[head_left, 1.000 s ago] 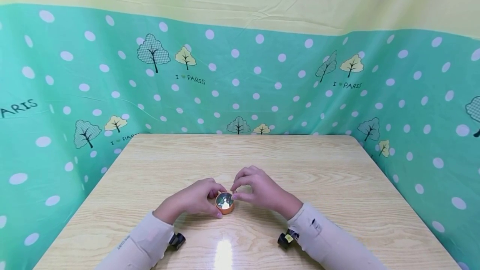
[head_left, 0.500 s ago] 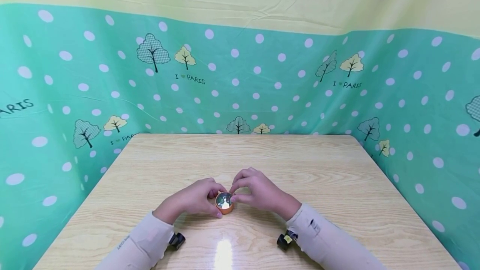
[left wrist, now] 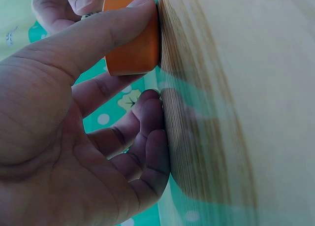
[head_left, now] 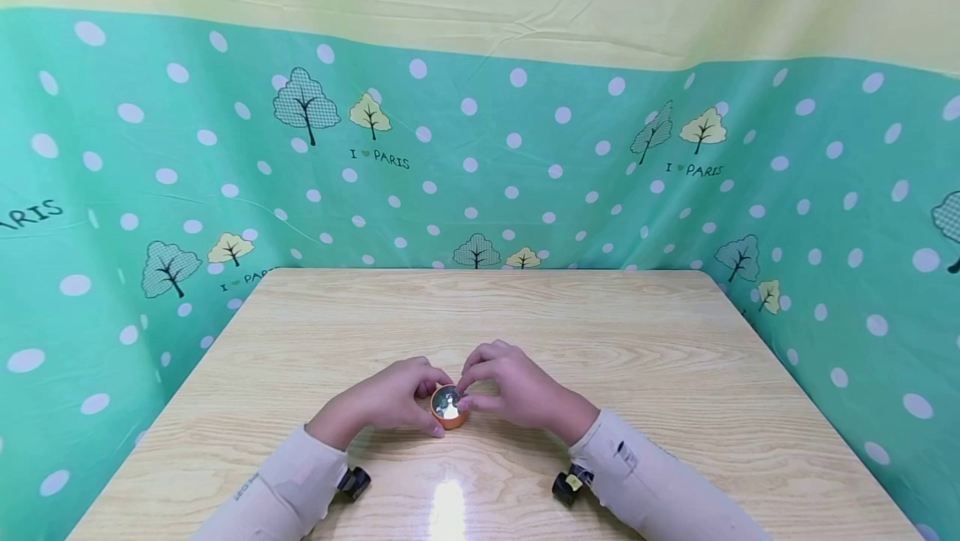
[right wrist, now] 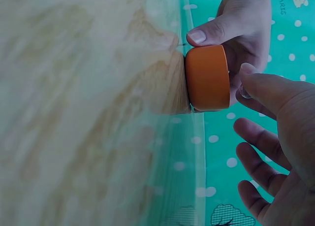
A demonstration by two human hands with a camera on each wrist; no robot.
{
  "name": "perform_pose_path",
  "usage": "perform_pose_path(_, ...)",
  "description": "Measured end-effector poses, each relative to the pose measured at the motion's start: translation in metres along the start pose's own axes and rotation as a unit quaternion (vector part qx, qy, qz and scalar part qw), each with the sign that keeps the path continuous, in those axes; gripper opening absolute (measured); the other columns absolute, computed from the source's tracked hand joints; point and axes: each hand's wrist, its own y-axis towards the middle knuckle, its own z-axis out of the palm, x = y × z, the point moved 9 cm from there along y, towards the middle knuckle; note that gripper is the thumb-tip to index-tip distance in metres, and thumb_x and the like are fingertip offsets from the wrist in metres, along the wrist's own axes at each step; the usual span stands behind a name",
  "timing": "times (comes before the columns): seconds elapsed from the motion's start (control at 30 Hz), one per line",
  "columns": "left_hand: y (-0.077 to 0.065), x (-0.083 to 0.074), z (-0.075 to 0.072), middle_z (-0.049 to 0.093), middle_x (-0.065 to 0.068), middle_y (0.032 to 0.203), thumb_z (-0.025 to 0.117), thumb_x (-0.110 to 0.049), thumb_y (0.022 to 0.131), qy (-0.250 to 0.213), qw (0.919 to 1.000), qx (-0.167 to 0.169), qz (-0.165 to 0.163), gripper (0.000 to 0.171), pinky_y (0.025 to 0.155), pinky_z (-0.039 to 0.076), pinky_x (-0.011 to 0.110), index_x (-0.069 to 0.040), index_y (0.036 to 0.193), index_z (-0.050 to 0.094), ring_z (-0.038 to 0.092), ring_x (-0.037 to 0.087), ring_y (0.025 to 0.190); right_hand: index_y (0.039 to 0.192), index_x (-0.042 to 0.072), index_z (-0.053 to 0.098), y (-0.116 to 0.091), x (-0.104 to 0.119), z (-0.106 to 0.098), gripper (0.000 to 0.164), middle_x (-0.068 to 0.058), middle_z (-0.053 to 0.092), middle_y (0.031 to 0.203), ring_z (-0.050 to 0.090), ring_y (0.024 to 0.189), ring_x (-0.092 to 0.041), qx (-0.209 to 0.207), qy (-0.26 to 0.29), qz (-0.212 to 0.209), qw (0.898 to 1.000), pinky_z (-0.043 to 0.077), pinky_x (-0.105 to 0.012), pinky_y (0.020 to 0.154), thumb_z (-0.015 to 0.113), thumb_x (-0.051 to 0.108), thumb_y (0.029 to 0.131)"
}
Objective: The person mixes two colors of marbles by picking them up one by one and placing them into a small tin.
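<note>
Where the left wrist view looks along the worktop (left wrist: 256,88), my left hand (left wrist: 74,157) holds the orange pot (left wrist: 135,53), thumb laid on its wall and forefinger round its other side, while the remaining fingers bend loosely beside it. The pot's base sits on the worktop. If that thumb pressed unevenly, I judge the pot could skid or turn, as the surface looks glossy.

From the right wrist, my right hand (right wrist: 300,122) has thumb and forefinger drawn narrow just beside the pot's top, pinching what looks like a small clear bit (right wrist: 245,92); it is too hidden to name. The other right fingers hang apart from the pot. So small a hold could slip, I think, letting the bit fall into the pot or next to it, and a knock on the rim might jolt the pot within my left fingers.

From the head, the pot stands upright, shiny top facing up, left fingers around it and right fingertips over its right rim. Against the earlier frame, those right fingertips have come further in over the pot; my left hand and the pot have hardly moved.
</note>
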Motion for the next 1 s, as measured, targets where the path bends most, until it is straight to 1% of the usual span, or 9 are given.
perform_pose_path(0.37,-0.0001,-0.0004,0.0001,0.059,0.003,0.1,0.096,-0.034,0.073,0.004,1.0,0.0,0.004,0.055,0.075,0.042,0.035,-0.022,0.122,0.073,0.052,0.022,0.091,0.102,0.025,0.081,-0.0001,-0.0011,0.0029,0.021,0.013,0.066,0.107,0.055,0.1,-0.006,0.002,-0.003,-0.007,1.0,0.047,-0.027,0.088,0.083,0.041,0.088)
perform_pose_path(0.57,-0.0009,-0.0018,-0.0002,0.059,0.002,0.1,0.095,-0.033,0.073,0.008,0.9999,-0.001,0.008,0.055,0.074,0.043,0.034,-0.024,0.122,0.072,0.053,0.021,0.091,0.102,0.025,0.081,-0.0003,-0.0009,0.0044,0.02,0.013,0.066,0.108,0.055,0.1,-0.006,0.007,0.005,-0.005,1.0,0.046,-0.027,0.088,0.082,0.04,0.088)
perform_pose_path(0.87,-0.0011,-0.003,-0.0003,0.058,0.005,0.098,0.095,-0.034,0.074,0.014,0.9999,0.001,0.009,0.053,0.072,0.041,0.033,-0.024,0.121,0.072,0.051,0.022,0.089,0.102,0.025,0.081,-0.0009,-0.0006,0.0025,0.02,0.013,0.065,0.108,0.056,0.103,-0.006,0.006,0.011,0.0,1.0,0.048,-0.028,0.091,0.082,0.041,0.089)
perform_pose_path(1.0,-0.0001,-0.0022,0.0002,0.058,0.003,0.098,0.095,-0.034,0.073,0.014,0.9999,0.001,0.009,0.054,0.073,0.041,0.033,-0.024,0.121,0.073,0.051,0.021,0.089,0.103,0.026,0.08,-0.002,-0.0027,0.0016,0.021,0.014,0.065,0.109,0.056,0.105,-0.005,0.007,0.01,0.006,1.0,0.049,-0.029,0.092,0.081,0.042,0.089)
